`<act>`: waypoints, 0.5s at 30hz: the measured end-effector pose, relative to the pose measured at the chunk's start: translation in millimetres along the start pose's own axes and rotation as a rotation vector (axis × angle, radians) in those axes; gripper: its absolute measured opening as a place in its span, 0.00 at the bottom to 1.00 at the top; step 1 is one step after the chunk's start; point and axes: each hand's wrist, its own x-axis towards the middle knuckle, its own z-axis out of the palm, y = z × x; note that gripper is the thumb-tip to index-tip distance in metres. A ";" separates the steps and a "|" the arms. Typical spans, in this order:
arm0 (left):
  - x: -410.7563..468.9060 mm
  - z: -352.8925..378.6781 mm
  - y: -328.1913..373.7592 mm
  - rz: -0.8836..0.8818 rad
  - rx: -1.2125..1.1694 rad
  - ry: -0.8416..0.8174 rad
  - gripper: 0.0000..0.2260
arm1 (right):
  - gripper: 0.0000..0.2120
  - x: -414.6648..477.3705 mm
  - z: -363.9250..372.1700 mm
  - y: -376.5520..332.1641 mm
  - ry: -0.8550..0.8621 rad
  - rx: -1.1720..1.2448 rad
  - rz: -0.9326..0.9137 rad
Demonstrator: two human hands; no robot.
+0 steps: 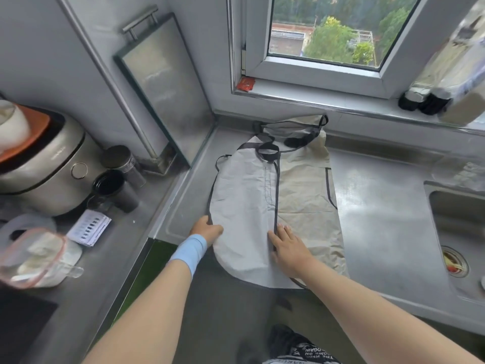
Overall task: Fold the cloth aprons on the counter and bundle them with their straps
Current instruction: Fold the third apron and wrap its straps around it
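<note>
Cloth apron, pale grey-beige with dark trim, lying folded lengthwise on the steel surface below a window, dark straps bunched at its far end, left hand gripping its near left edge, right hand flat with straight fingers pressing the folded trim

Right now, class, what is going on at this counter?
A person is folding a grey cloth apron on the steel counter. The left hand grips its dark-trimmed left edge; the right hand lies flat on the other edge, over beige cloth. The straps lie loose at the top, untied.
</note>
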 end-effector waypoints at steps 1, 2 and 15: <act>-7.3 -3.3 6.2 0.056 -0.064 -0.034 0.15 | 0.28 -1.1 -4.0 -1.1 -0.030 0.041 -0.003; -12.9 -5.5 13.9 0.099 -0.102 -0.079 0.14 | 0.27 -2.5 -12.1 -2.6 -0.063 0.110 -0.010; -75.3 117.0 121.1 0.408 0.260 -0.524 0.28 | 0.21 -52.5 -152.5 56.0 0.126 1.122 0.308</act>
